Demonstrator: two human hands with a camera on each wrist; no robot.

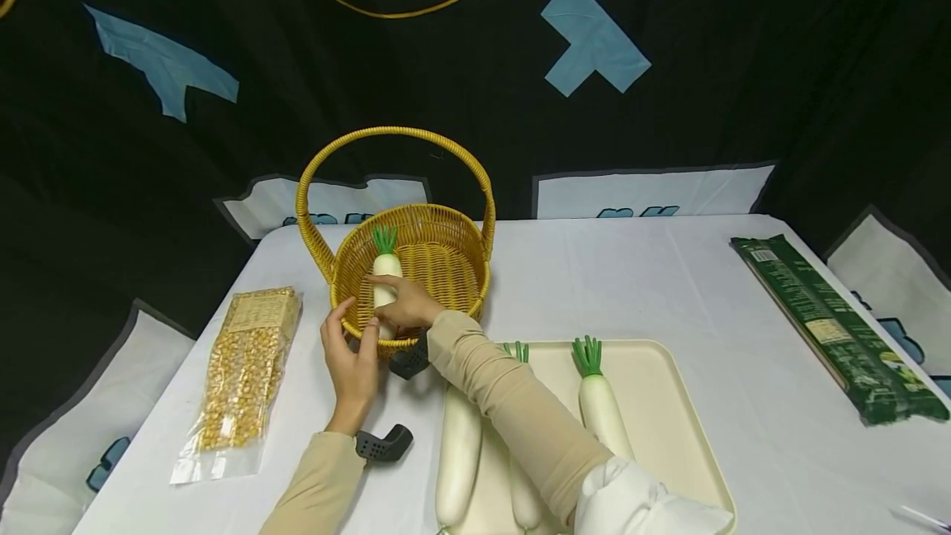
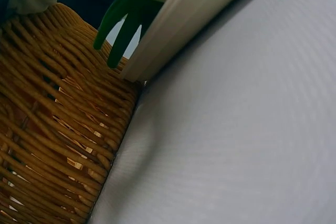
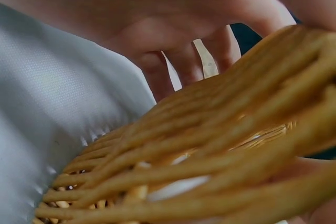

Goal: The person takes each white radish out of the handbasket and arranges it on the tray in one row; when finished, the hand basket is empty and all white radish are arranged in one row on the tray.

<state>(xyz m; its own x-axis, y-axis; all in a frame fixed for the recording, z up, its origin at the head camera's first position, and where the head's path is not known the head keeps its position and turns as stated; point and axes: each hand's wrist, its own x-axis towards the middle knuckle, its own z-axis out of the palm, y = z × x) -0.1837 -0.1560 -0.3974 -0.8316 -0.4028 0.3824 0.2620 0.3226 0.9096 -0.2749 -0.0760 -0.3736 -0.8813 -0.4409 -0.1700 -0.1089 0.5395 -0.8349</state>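
A white radish point(image 1: 385, 265) with green leaves lies in a yellow woven basket point(image 1: 446, 221) with a tall arched handle. My right hand point(image 1: 404, 304) reaches over the basket's front rim and grips the radish, index finger and thumb across it. At the front left, my left hand point(image 1: 352, 366) holds the basket's rim from outside, fingertips over the edge. The right wrist view shows that hand's fingers point(image 3: 184, 61) behind the wicker wall point(image 3: 173, 124). In the left wrist view, the basket's side point(image 2: 58, 114) stands near green radish leaves point(image 2: 126, 22).
A cream tray point(image 1: 669, 403) holds more radishes point(image 1: 605, 415), partly under the right forearm. A clear bag of corn kernels point(image 1: 245, 370) lies at the left. At the right edge is a long green packet point(image 1: 839, 329). Black cloth point(image 1: 475, 64) hangs behind the white table point(image 1: 594, 279).
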